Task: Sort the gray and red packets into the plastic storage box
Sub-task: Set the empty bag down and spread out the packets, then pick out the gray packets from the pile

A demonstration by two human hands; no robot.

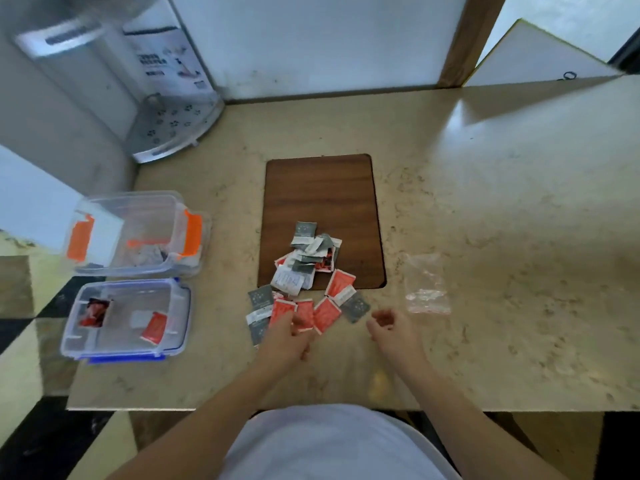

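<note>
While the pile of packets lies spread over the near edge of the dark wood-grain board and onto the mottled beige stone surface, I see my left hand down on the nearest red packets, its fingers curled onto one of these flat foil sachets; whether it has truly pinched it I cannot tell through the blur. My right hand hangs just right of the pile, fingers loosely curled, holding nothing, close to a gray packet but not touching it. The two hands are apart, with the near red sachets between them.

The packets are small rectangles, crinkled, some matte gray with pale print, some bright red, a few white-backed. More gray ones sit farther back on the board.

At the left edge of the surface stand two clear plastic boxes with rounded corners. The nearer one, the blue-clipped box, holds two red packets on its floor, well apart. The orange-clipped box behind it holds a crumpled gray heap.

To the right of the pile lies a flat, clear, wrinkled plastic bag. In the far left corner stands a blurred white appliance with a perforated drip tray.
</note>
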